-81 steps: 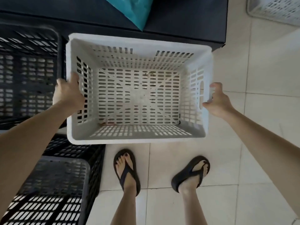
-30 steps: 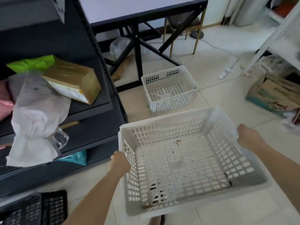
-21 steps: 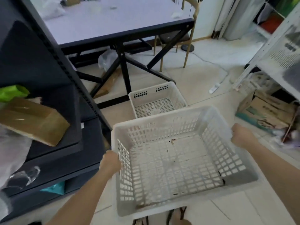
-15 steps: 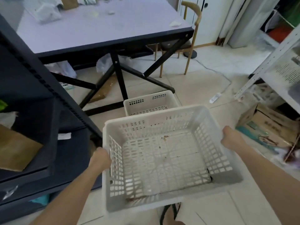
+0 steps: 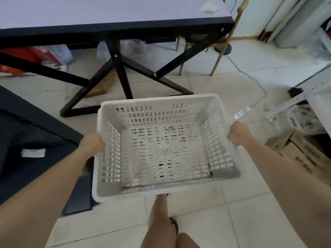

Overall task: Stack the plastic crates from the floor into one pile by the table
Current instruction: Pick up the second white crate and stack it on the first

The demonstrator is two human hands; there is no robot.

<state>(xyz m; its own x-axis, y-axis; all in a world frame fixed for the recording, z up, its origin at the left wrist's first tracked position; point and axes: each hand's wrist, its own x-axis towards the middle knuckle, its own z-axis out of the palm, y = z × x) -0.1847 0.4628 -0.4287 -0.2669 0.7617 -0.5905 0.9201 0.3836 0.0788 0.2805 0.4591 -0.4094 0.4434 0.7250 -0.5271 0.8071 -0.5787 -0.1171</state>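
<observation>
The left hand curls round the left rim of the white crate. The crate is held level above the tiled floor, its far wall just before the black legs of the table. The right hand clasps the right rim.

One white crate. Two hands: left hand, right hand. One counter, one chair, one power strip, one red box.
</observation>
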